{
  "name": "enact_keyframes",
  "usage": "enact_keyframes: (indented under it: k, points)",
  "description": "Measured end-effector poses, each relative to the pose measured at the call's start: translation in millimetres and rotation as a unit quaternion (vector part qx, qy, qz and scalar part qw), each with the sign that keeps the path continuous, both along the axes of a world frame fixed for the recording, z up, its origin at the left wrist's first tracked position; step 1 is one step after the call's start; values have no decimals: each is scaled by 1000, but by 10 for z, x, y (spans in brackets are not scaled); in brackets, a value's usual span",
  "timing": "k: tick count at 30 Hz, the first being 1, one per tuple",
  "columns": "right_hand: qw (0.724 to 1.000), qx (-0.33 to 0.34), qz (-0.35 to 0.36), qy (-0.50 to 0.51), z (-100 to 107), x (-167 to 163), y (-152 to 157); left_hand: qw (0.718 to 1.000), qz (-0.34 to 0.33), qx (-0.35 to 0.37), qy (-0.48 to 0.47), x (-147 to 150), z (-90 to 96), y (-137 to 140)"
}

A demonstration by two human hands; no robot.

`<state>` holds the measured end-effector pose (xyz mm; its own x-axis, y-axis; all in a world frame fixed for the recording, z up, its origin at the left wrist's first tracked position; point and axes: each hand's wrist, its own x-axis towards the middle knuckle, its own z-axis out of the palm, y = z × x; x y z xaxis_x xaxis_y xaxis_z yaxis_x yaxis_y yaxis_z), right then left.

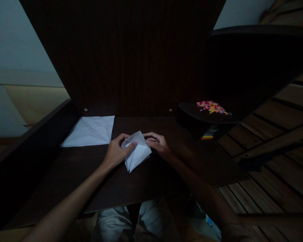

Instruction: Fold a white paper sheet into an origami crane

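folded paper (138, 154), white and layered, is between the person's two hands above the middle of the dark table (141, 188); whether its lower tip touches the wood is hard to tell. it is turned at a slant, one corner up and narrow points down, with layers parting a little along the lower edges. the left hand (116, 150) grips it from the left, thumb flat on the front face and fingers curled behind. the right hand (159, 144) holds the upper right edge, fingers bent and close together, thumb near the side corner.

to the left, near the back panel (126, 60), creased white sheets (93, 131) lie flat on the table. to the right, a small shelf (189, 111) carries a spread of pink, red and yellow bits (213, 107). wooden slats (272, 178) show beyond the table's right side.
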<state>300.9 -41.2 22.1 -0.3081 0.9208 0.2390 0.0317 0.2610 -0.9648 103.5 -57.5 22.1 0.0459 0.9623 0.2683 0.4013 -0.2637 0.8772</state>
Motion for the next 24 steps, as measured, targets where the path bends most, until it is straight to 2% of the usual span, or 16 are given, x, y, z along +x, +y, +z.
enact_keyframes:
  k: [5,12,19,24]
  points:
    - [1000,19,1,-25,-7,-4,4,999,-19,1,33,17,-30,-7]
    - [994,52,-90,-46,-98,-34,68,998,-44,5,44,19,-22,-23]
    - [993,21,-114,8,-43,-33,104,990,-108,-63,-62,-6,67,-19]
    - [993,-53,-93,57,-47,-17,124,974,-113,-125,-153,-26,10,39]
